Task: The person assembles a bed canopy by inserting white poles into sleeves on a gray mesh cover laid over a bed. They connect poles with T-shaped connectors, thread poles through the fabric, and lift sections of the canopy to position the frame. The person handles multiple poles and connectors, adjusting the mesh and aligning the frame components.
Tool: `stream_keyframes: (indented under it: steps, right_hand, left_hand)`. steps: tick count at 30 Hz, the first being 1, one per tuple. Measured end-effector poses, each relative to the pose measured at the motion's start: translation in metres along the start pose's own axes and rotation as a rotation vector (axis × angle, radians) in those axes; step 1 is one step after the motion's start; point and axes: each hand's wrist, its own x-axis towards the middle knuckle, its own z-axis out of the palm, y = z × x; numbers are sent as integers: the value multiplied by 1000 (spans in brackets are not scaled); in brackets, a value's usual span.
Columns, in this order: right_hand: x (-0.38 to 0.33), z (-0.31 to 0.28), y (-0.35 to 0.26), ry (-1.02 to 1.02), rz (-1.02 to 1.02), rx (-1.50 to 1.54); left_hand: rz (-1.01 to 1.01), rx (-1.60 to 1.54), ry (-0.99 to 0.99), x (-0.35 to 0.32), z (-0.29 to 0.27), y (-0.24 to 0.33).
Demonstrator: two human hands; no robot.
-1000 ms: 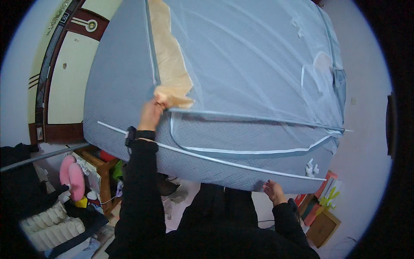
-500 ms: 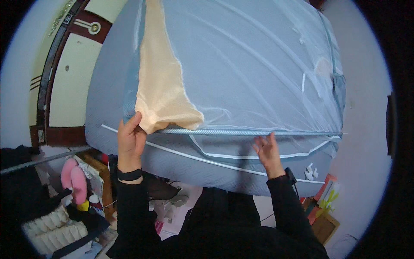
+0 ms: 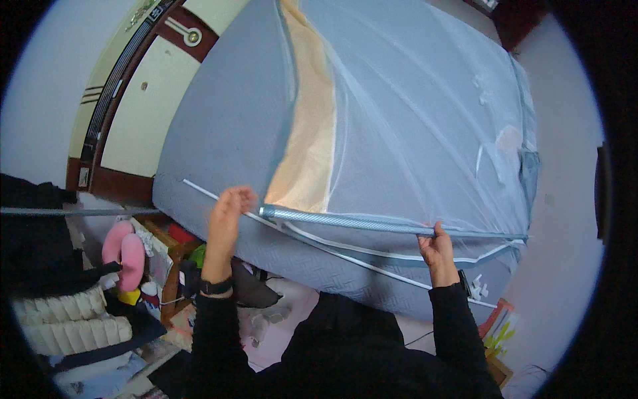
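My R hand (image 3: 436, 253) is pinching the sleeve (image 3: 345, 221), a blue tube along the net's near edge: thumb is pressing up top, fingers are curling under, nearer its R end. My L hand (image 3: 229, 216) is hovering just beside the sleeve's L end, holding nothing I can see; fingers are bending loosely, slightly apart, & blurring a bit, so can't tell exact spacing. A pale ring's showing at that L end; can't tell if it's pole tip or hem.

Net (image 3: 412, 153) is spreading see-thru over the bed (image 3: 199, 139), w/ a tan panel (image 3: 309, 143) running down its L side to the sleeve. White tape (image 3: 392, 257) is curving below the sleeve, btwn it & the bed's near edge.

Rod (image 3: 199, 188), thin & white, is lying slantwise on the bed, closer to me than the sleeve; its mid part's passing near my L hand. White clips (image 3: 477, 287) are sitting close to its R end.

Off L, a pink pillow (image 3: 123, 256) is resting by the wooden stand (image 3: 174, 263), w/ a grey rail (image 3: 80, 212) stretching above.
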Motion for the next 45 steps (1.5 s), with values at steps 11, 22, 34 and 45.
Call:
stream_keyframes:
  steps: [11, 22, 34, 45]
  right_hand:
    - [-72, 25, 52, -56, 262, 132]
    - [-86, 1, 0, -220, 153, 387]
    - [-112, -26, -20, -592, 156, -65]
    - [-116, -125, -219, -420, -206, 393]
  left_hand:
    - [184, -559, 479, -80, 49, 15]
    - [319, -45, 589, -53, -178, 19]
    - [-6, -810, 263, -62, 25, 9]
    - [-64, -990, 296, -90, 96, 76]
